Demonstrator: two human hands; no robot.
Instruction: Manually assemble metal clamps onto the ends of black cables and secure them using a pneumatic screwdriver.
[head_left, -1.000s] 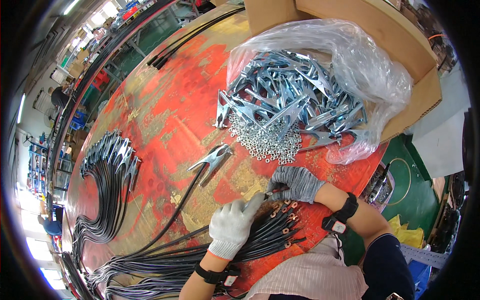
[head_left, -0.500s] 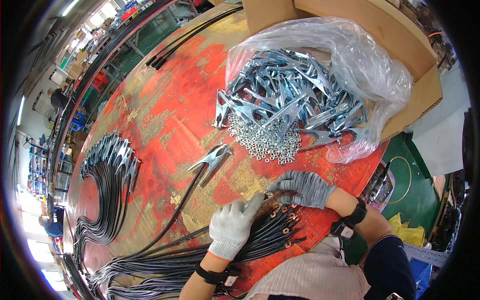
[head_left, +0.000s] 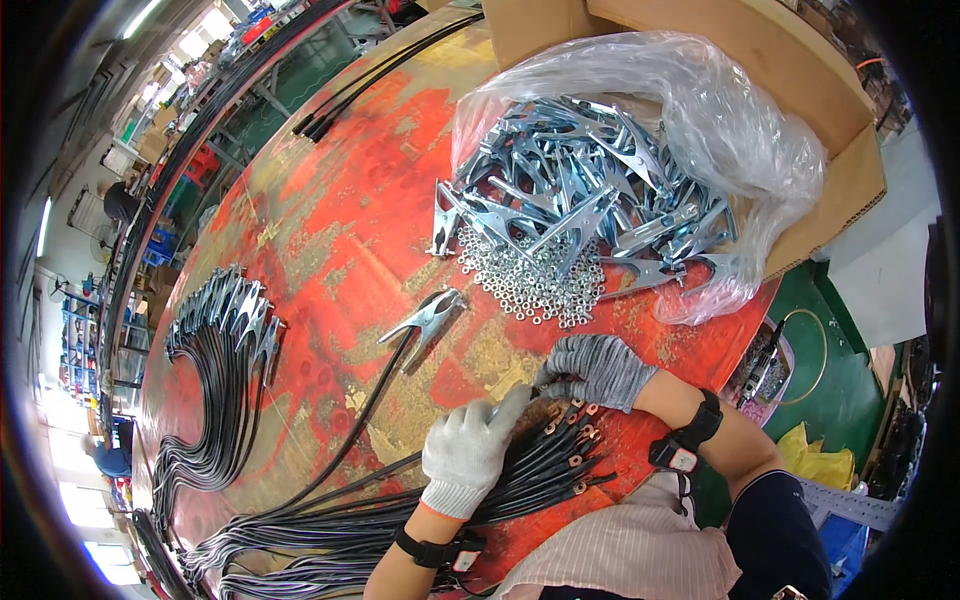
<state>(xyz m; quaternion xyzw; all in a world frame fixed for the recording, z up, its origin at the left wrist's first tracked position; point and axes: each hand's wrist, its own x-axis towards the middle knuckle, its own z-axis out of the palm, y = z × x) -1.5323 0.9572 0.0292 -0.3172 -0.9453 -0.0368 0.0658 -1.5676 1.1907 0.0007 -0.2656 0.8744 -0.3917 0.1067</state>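
My left hand (head_left: pixel 467 447), in a white knit glove, is closed on a black cable (head_left: pixel 400 468) that runs in from the lower left. Its fingertips meet those of my right hand (head_left: pixel 600 372), which wears a grey glove and is pinched at the cable's end. Whatever lies between the right fingers is hidden. Just below both hands spreads a bundle of black cables (head_left: pixel 535 470) with copper ring lugs (head_left: pixel 577 461) on their ends. Beyond the left hand lies a silver spring clamp (head_left: pixel 425 318), joined to another black cable.
Silver clamps (head_left: pixel 580 150) are heaped in a clear plastic bag (head_left: pixel 725 120) by a cardboard box (head_left: pixel 830 85). Small hex nuts (head_left: pixel 530 287) spill out before them. At the left, several clamps (head_left: pixel 228 308) on cables lie in a row. The red, worn table (head_left: pixel 330 270) ends at the right.
My right hand has shifted slightly left, its fingertips closer to my left hand. The left hand stays nearly in place on the cable.
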